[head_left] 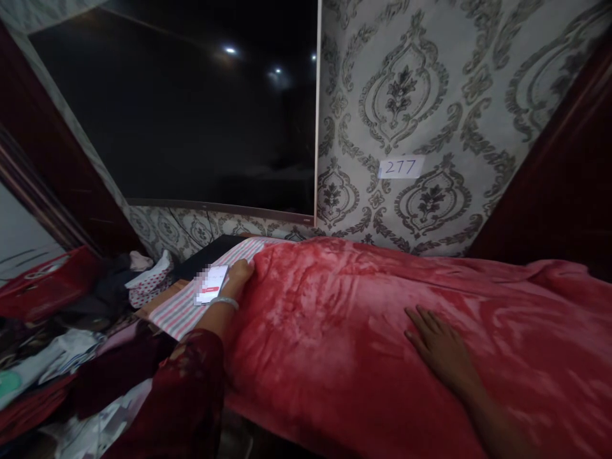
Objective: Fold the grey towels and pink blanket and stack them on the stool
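Observation:
A red plush blanket (335, 331) with lighter pink patches lies spread over a raised surface in front of me. At its left edge my left hand (240, 275) is closed, with the fingers curled on the blanket's border. My right hand (442, 347) rests flat on the blanket further right, its fingers stretched out and slightly apart. Under the left wrist, a phone (211, 284) with a lit screen lies on a striped cloth (179, 312).
A large dark television (191, 115) hangs on the patterned wall (401, 83) behind the blanket. A paper label reading 277 (400, 167) is stuck to the wall. Heaped clothes (95, 363) and a red bag (52, 287) are at the left.

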Available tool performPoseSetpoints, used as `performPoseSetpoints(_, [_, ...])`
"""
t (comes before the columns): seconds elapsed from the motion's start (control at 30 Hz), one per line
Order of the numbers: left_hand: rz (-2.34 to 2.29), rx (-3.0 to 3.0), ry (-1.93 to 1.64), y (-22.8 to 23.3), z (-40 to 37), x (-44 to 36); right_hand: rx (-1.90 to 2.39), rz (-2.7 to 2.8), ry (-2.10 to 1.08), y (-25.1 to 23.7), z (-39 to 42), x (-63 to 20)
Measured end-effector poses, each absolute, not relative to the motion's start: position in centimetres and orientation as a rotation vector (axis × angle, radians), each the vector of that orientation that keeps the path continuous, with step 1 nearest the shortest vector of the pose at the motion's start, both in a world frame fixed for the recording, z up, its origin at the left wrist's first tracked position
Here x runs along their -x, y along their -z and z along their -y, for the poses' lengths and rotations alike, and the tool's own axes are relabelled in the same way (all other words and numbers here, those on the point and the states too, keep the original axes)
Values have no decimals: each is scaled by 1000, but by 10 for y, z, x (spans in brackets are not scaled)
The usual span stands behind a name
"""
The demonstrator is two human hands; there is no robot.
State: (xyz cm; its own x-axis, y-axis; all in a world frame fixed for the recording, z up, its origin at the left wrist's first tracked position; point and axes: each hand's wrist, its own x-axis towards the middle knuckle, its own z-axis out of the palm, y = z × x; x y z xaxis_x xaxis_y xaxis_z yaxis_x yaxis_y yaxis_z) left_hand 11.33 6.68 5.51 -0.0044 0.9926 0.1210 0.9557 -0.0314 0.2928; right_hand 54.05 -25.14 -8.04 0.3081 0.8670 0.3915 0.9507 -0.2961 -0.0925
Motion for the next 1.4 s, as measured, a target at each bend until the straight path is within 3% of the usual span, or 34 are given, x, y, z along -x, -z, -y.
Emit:
performPoseSetpoints(0.53, [-1929,-2352,-350,-58,-94,-143,2285,1656,381,79,252,-541])
performPoseSetpoints(0.9, [-2155,-2405,-638,-75,-76,-157,2280,1657,365,80,251,-542])
performPoseSetpoints(1.2, [-1742,-2641,-242,-34,-15,-215,2272,1663,394,95,250,-551])
performPoseSetpoints(1.4, [-1713,-2549,-219,-20,-5,-219,2281,1697,394,94,251,-553])
